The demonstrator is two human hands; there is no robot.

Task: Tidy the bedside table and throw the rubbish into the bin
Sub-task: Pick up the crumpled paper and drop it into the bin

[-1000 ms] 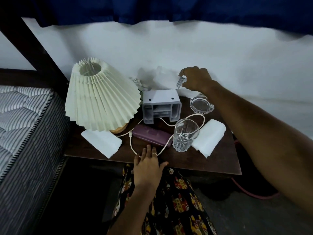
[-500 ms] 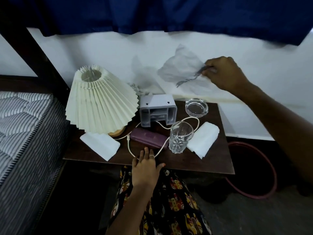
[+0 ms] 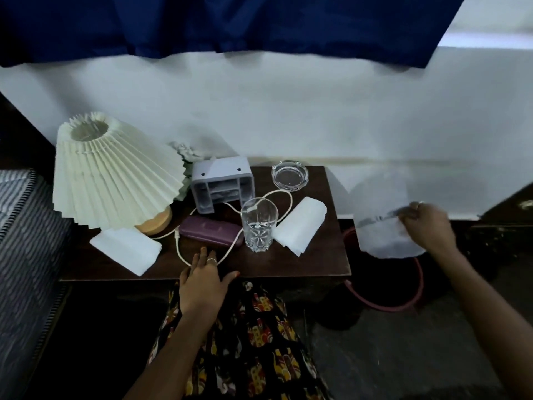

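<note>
The dark wooden bedside table [image 3: 317, 264] lies left of the right hand's fingers, its right edge well clear of them. Below those fingers sits the dark bin with a red rim [image 3: 383, 306], its mouth open and unobstructed, so there is free room to lower straight down. The cream pleated lampshade [image 3: 115, 171] crowds the table's far left.

The right hand [image 3: 429, 226] has its fingers pinched on the upper right edge of a thin, translucent white wrapper with a dark strip [image 3: 380, 226], which hangs slack beneath and left of the fingertips, over the bin. It looks very light, limp and blurred; it will likely flutter rather than drop cleanly, so releasing low seems wise.

The left hand [image 3: 204, 281] rests flat on the table's near edge, fingers spread and holding nothing. Just beyond its fingertips run a white cord [image 3: 184, 255] and a purple case [image 3: 210, 230]; right of them stands a clear cut-glass tumbler [image 3: 259, 223], fragile and easily tipped, with a folded white tissue [image 3: 300, 226] beside it.
</note>
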